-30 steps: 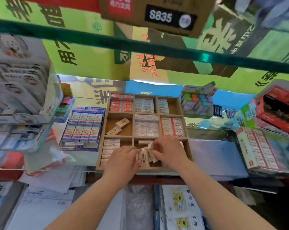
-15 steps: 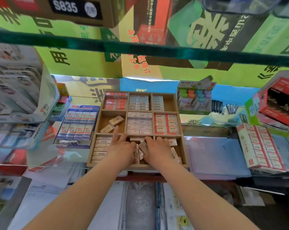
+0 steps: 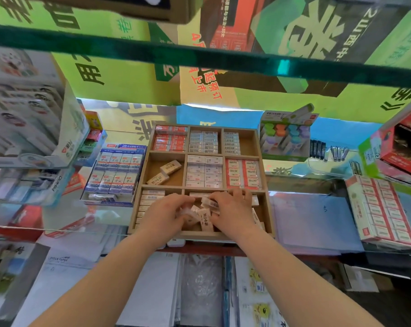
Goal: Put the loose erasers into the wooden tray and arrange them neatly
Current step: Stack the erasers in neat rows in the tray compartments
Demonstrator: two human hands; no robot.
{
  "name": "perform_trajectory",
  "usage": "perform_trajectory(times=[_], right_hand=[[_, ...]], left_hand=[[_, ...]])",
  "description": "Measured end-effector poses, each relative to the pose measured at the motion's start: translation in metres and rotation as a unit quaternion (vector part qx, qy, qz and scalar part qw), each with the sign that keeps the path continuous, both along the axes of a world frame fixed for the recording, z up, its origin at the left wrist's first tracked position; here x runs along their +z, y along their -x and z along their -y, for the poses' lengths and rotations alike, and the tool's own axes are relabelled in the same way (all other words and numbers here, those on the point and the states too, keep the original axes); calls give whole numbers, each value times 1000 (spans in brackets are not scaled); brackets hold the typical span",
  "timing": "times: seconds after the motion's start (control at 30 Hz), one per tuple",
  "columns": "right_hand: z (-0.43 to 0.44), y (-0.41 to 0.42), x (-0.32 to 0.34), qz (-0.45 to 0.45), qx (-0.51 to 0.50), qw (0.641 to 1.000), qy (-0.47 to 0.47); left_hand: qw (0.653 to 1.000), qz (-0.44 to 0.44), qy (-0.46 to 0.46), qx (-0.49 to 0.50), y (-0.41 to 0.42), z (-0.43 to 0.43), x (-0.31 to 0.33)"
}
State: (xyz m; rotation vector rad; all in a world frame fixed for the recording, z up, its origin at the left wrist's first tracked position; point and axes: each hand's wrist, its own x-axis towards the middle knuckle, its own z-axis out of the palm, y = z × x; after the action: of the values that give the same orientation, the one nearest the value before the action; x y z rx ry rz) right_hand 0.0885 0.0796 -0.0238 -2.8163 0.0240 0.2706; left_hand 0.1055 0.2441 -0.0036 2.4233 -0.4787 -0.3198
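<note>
In the tray (image 3: 134,210) front compartment, the left hand (image 3: 165,214) and the right hand (image 3: 234,210) are each pinching loose erasers (image 3: 205,218), probably for lining them up.

**Wood, paper, glass**

Matt bare wood for the tray (image 3: 199,235), smooth at the walls. Printed paper sleeves on the erasers (image 3: 205,218), faintly shiny. Green-edged glass for the shelf (image 3: 199,60), glossy, reflective. Glossy card on the box (image 3: 383,208) at right. Below, probably thin clear plastic in the bag (image 3: 201,284), crinkled, blurred.
</note>
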Motion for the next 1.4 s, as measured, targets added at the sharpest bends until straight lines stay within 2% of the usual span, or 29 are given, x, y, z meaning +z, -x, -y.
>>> perform_trajectory(times=[0.13,0.27,0.43,0.63,0.73,0.87,1.03,1.17,1.3,1.4], right_hand=[[-3,-2,-1,19,53,996,68],[-8,-4,1,-7,73,997,27],[-17,-8,2,-47,63,996,40],[-24,-7,5,-42,41,998,35],[-24,-3,8,-53,18,998,5],[-21,-4,11,-88,3,995,-37],[-17,0,15,-75,6,996,-48],[-15,3,17,-58,15,998,-37],[-13,6,12,-17,19,1000,-13],[-13,7,6,11,18,1000,9]], left_hand=[[996,32,51,61,-1,-11,8],[993,17,69,93,-6,-21,13],[985,-19,83,153,-12,-31,7],[981,-29,110,159,-17,-31,6],[985,-25,115,128,-21,-24,7],[992,-10,81,91,-27,-13,5],[999,23,29,40,-31,4,0],[996,64,-54,18,-33,15,-6],[995,55,-83,-9,-35,20,-12],[990,90,-109,-23,-35,24,-13]])
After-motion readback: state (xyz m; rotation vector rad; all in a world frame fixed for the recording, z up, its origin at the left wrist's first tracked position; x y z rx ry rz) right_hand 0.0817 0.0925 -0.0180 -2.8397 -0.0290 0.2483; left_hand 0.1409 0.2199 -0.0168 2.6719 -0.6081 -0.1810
